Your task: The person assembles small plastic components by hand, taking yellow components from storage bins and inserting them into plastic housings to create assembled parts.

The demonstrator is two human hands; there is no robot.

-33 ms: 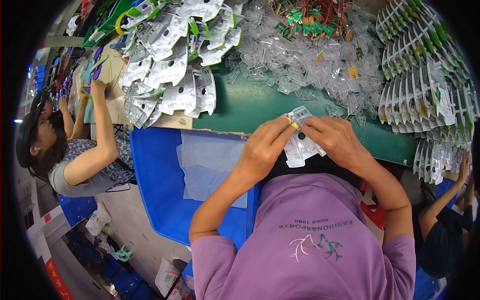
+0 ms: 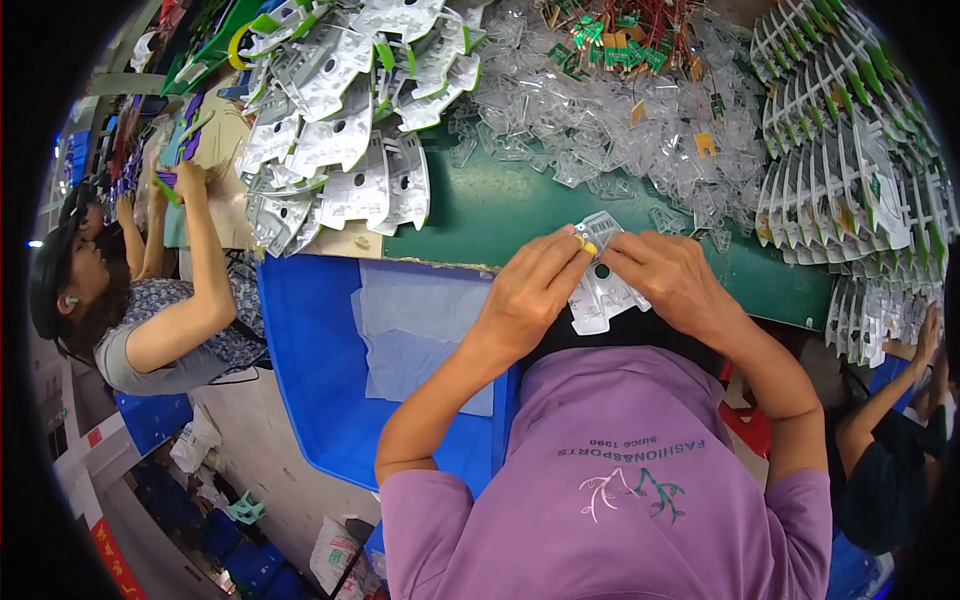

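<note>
At the table's near edge, both hands grip one white and grey molded plastic part (image 2: 598,305), with a round dark hole in its middle. My left hand (image 2: 535,290) is closed on its upper left side; small yellow bits show at the thumb and fingertip. On the upper right side, my right hand (image 2: 672,280) pinches the same part, its fingertips partly hidden. A clear, greyish piece (image 2: 601,226) shows at the part's top between the hands; whether it is attached, I cannot tell.
Many clear plastic pieces (image 2: 560,120) cover the green table (image 2: 470,210), with green circuit boards and red wires (image 2: 630,45) behind. Stacked white-green parts stand left (image 2: 340,140) and right (image 2: 850,190). A blue bin (image 2: 315,400) is below left. Co-workers sit left (image 2: 180,330) and right (image 2: 885,450).
The co-worker on the left has moved their hands and the purple-green piece slightly. My hands and the plastic part stay almost in place.
</note>
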